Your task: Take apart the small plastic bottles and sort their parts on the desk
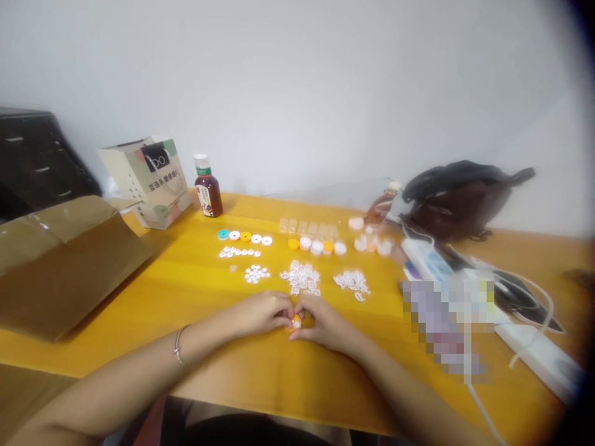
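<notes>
Both hands meet at the front middle of the yellow table over a small round orange and white piece (296, 322). The fingertips of my left hand (269, 311) pinch it from the left. My right hand (324, 322) curves round its other side, thumb below and fingers above. Fingers cover much of the piece. Beyond the hands lie a pile of white leaf-like cutouts (301, 277), a second pile of such cutouts (352, 281) and a group of small white discs (257, 274). Farther back runs a row of ring-shaped caps (245, 236) in teal, white and orange.
Orange and white round pieces (317, 247) and clear small boxes (309, 229) stand behind the piles. A dark drink bottle (209, 192), paper bag (162, 183) and cardboard box (69, 266) are left. At right are a power strip (539, 356), cables and a dark bag (460, 204).
</notes>
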The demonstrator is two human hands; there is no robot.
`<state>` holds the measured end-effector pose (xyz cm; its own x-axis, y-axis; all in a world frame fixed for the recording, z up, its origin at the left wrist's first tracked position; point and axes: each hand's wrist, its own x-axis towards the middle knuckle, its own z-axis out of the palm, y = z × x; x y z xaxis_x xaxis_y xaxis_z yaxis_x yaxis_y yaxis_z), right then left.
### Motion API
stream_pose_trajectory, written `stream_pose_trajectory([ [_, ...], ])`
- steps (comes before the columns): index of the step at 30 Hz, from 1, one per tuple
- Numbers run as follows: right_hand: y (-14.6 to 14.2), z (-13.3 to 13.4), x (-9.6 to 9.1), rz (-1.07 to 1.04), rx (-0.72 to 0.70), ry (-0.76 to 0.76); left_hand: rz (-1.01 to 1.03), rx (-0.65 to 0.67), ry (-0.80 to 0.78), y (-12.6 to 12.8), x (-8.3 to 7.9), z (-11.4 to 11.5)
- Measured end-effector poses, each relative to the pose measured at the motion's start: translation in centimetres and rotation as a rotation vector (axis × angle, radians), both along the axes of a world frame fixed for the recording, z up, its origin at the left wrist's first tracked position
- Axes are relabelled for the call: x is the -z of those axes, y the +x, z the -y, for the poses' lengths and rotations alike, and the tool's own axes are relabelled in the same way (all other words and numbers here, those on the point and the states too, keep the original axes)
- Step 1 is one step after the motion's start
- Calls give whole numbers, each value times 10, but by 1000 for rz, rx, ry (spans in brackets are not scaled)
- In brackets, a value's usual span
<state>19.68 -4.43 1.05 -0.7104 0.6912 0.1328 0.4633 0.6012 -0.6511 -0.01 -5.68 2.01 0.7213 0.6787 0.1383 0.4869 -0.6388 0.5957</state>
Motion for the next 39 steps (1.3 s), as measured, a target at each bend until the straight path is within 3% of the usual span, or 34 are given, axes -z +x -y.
stream_pose_trajectory([
  [4, -2, -2, 2, -28, 0, -17, -151, -80, 201, 8, -3, 8],
  [11, -3, -2, 1, -46, 8, -44, -289, -17, 557, 8, 7, 8],
  [15, -2, -2, 2, -44, 14, -45, -269, 1, 672, 10, 12, 10],
  [20, -1, -2, 3, -44, 18, -63, -203, -89, 572, -4, 4, -1],
  [24, 0, -1, 2, -43, 38, -63, -154, -255, 509, -40, -1, -34],
  [28, 0, -1, -1, -20, 16, -60, -145, -304, 491, -69, 4, -63],
  [33, 0, 0, -4, -16, 18, -66, -211, -316, 545, -70, 10, -69],
  [39, 0, 0, -4, -22, 14, -73, -260, -332, 564, -66, 5, -64],
])
